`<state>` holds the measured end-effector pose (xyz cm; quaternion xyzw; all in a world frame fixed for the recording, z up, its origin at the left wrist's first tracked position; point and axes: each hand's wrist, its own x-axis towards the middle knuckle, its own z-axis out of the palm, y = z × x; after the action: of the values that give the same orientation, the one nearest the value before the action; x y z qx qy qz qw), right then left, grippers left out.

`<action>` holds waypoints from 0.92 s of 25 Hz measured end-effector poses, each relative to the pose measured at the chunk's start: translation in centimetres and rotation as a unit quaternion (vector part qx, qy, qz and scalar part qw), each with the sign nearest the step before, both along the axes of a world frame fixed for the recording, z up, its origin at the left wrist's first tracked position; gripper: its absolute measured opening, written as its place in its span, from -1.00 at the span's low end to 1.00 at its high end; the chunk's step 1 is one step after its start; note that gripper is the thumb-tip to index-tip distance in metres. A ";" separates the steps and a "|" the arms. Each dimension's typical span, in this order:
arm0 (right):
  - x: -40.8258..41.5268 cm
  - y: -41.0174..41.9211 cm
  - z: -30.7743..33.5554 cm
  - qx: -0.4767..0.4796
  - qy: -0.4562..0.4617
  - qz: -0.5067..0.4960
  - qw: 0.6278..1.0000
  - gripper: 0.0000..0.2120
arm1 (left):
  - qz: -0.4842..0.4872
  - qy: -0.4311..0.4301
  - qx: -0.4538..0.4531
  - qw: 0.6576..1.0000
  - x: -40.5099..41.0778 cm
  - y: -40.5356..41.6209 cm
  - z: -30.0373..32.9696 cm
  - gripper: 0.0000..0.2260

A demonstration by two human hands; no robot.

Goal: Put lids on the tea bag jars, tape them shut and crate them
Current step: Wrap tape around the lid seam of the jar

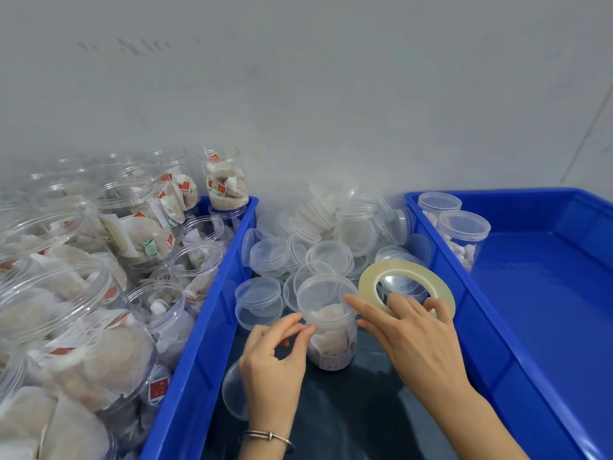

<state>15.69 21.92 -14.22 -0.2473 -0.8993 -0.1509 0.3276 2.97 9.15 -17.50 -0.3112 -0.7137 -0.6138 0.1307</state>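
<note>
Between blue crates' edges, hands [348, 330] pinch lidded jar [326, 318] and tape roll [406, 287].

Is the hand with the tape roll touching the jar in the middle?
Touching. In the head view, the right hand holds the tape roll, and its outstretched finger lies against the lidded tea bag jar just below the lid, with no gap.

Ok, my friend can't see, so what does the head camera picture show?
Two hands work on a lidded tea bag jar on a dark surface: the left hand pinches at its side, while the right hand holds a roll of clear tape beside it. Loose clear lids pile up behind, between a blue crate of open jars and another blue crate holding two lidded jars.
</note>
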 end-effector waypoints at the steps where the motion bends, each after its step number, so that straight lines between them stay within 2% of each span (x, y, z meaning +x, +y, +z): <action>1: 0.0 0.0 0.0 0.002 0.003 0.000 1.000 -0.63 | 0.002 0.020 -0.014 1.000 -0.6 0.0 0.0 -0.71; 3: -0.1 -0.1 -0.1 0.005 0.012 -0.001 1.000 -0.61 | -0.029 0.022 -0.044 0.998 -1.9 -0.2 0.2 -0.60; 5: -0.1 -0.1 -0.2 0.008 0.023 -0.003 1.000 -0.53 | -0.146 0.018 -0.091 0.985 -3.5 -0.2 0.4 -0.53; 7: -0.1 -0.1 -0.2 0.005 0.028 -0.006 1.000 -0.47 | -0.275 -0.003 -0.144 0.951 -4.8 0.0 0.9 -0.61; 9: -0.1 -0.3 0.0 -0.008 0.020 -0.008 1.000 -0.48 | -0.318 -0.014 -0.148 0.936 -6.0 0.2 0.9 -0.66; 13: -0.1 -0.5 0.2 -0.023 -0.001 -0.005 1.000 -0.61 | -0.357 -0.032 -0.109 0.927 -6.8 0.5 0.3 -0.56; 16: 0.1 -0.6 0.6 -0.030 -0.008 -0.008 0.999 -0.61 | -0.343 -0.028 -0.132 0.929 -7.1 0.4 0.6 -0.52; 19: 0.1 -0.8 0.8 -0.044 -0.013 -0.002 0.999 -0.61 | -0.362 -0.033 -0.172 0.916 -6.0 -0.2 0.8 -0.60; 21: 0.1 -1.0 1.0 -0.057 -0.018 0.005 0.998 -0.61 | -0.317 -0.008 -0.176 0.932 -3.3 0.5 0.1 -0.37; 23: 0.2 -1.0 1.3 -0.068 -0.018 0.012 0.997 -0.60 | -0.224 -0.046 -0.123 0.966 -0.3 2.5 -0.5 -0.28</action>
<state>15.87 20.94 -12.95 -0.2553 -0.9164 -0.0896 0.2951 2.71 11.61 -17.98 -0.4481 -0.7011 -0.5485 -0.0825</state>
